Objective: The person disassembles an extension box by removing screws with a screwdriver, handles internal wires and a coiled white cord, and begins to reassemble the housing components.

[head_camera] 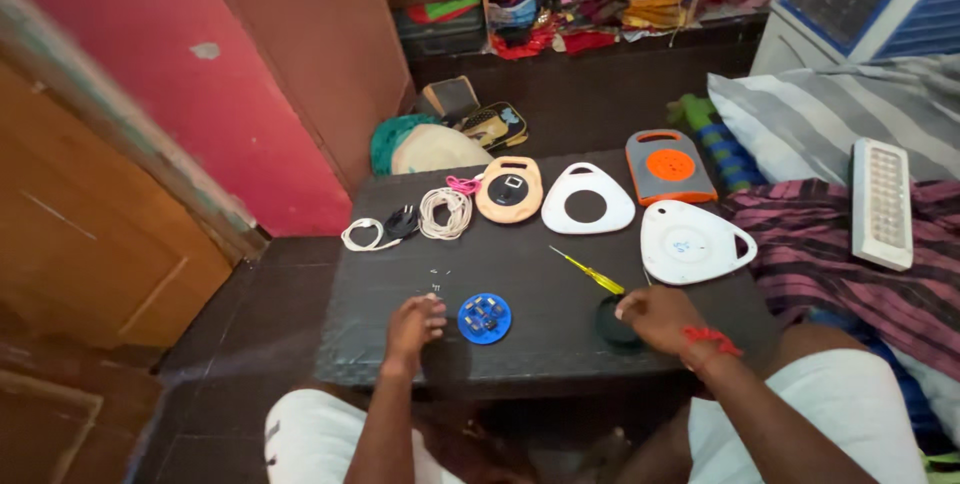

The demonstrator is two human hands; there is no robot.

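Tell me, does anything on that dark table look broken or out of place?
Nothing looks spilled or broken, but things lie in pieces. A white casing half with a round hole and a white triangular cover lie apart, tiny screws are scattered loose near the left hand, and a blue round part sits bare beside it.

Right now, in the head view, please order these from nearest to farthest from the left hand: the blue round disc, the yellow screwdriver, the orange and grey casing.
From the left hand:
1. Blue round disc, just to its right, near the front edge of the table.
2. Yellow screwdriver, farther right, about mid-table.
3. Orange and grey casing, at the far right back of the table.
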